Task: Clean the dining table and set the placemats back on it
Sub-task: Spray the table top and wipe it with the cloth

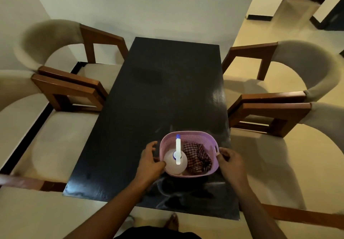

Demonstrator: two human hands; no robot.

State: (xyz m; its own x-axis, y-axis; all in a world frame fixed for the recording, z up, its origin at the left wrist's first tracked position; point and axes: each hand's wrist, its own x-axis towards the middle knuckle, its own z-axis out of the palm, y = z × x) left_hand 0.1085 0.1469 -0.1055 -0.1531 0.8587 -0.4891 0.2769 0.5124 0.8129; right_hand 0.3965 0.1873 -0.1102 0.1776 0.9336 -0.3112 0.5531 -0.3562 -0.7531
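Note:
A pink plastic basket stands on the black dining table, near its front edge. Inside it a white spray bottle with a blue tip stands at the left, and a crumpled checked cloth lies at the right. My left hand is at the basket's left side, fingers spread, with the thumb against the wall. My right hand is beside the basket's right handle, fingers loosely curled and just off it. Neither hand holds anything. No placemats are in view.
Two cushioned wooden chairs stand on the left and two on the right, pushed close to the table's long sides. A white wall closes the far end. Tiled floor opens to the right rear. My foot shows below the table's front edge.

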